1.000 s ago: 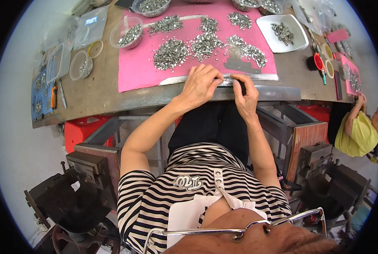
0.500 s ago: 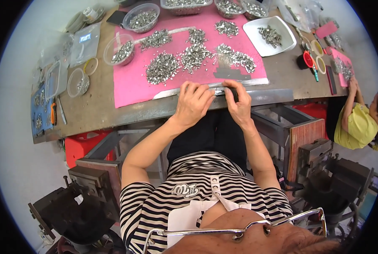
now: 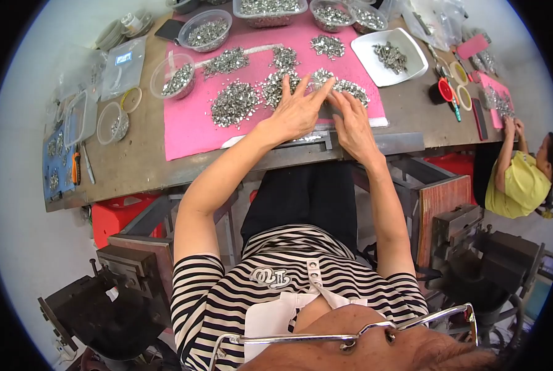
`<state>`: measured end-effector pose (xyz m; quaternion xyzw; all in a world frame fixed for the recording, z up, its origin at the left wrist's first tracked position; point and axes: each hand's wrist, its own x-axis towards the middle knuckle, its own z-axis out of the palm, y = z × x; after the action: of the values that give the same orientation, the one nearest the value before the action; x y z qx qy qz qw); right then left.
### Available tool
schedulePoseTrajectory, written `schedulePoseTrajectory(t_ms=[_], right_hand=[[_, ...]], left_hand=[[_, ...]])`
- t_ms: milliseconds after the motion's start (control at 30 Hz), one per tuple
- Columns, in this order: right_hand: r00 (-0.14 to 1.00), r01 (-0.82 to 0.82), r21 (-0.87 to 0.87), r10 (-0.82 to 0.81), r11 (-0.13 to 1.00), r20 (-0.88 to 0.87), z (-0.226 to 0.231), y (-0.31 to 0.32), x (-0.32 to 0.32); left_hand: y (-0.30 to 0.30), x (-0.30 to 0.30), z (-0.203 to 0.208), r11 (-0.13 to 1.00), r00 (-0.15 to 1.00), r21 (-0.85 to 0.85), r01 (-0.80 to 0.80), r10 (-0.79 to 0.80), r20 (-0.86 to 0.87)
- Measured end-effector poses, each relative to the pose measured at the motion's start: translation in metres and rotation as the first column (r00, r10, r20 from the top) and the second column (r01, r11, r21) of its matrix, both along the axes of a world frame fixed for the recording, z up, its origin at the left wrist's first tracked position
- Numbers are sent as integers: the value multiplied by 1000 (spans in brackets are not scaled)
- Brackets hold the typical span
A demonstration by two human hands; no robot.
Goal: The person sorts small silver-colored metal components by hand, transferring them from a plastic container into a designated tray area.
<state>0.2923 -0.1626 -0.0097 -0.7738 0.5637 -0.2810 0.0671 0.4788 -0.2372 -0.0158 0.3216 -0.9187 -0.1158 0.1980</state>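
Several piles of small shiny metal pieces (image 3: pixel 234 104) lie on a pink mat (image 3: pixel 187 133). My left hand (image 3: pixel 296 114) reaches over the middle pile (image 3: pixel 278 88), its fingers spread and its fingertips at the pieces. Beside it, my right hand (image 3: pixel 355 133) has its fingers stretched toward the right-hand pile (image 3: pixel 352 90). I see nothing held in either hand, though the spot between and under the fingertips is hidden. At the table's front edge, just below my hands, lies a flat grey metal bar with an angled end (image 3: pixel 317 143).
Clear tubs of metal pieces (image 3: pixel 206 32) line the mat's far side. A white tray (image 3: pixel 412 65) with more pieces stands at right, near a red-rimmed cup (image 3: pixel 441 91). An orange-handled tool (image 3: pixel 76 167) lies at far left. A person in yellow (image 3: pixel 521 185) works at far right.
Both hands have moved from the table's front edge, where their fingers were closed around a narrow dark piece, forward onto the piles. The left hand's fingers have spread.
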Motion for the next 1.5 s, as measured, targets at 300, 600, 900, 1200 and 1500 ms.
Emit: schedulePoseTrajectory(t_ms=[300,600,900,1200,1500], right_hand=[[998,-15,-80,20,997,61,-2,20,-13],[926,185,-180,-110,966,361,-22,20,-3],[924,199,-208,-113,958,365,-25,19,0],[979,146,-260,-102,955,176,-18,0,3],[982,178,-214,-186,961,-16,-17,-17,7]], left_hand=[[10,19,2,997,997,20,69,-68,-37],[-24,6,15,987,990,-91,135,-138,-34],[-41,-12,18,937,939,-159,311,-277,204],[-16,8,6,971,959,86,221,-200,-203],[36,46,24,962,874,272,-1,133,-468]])
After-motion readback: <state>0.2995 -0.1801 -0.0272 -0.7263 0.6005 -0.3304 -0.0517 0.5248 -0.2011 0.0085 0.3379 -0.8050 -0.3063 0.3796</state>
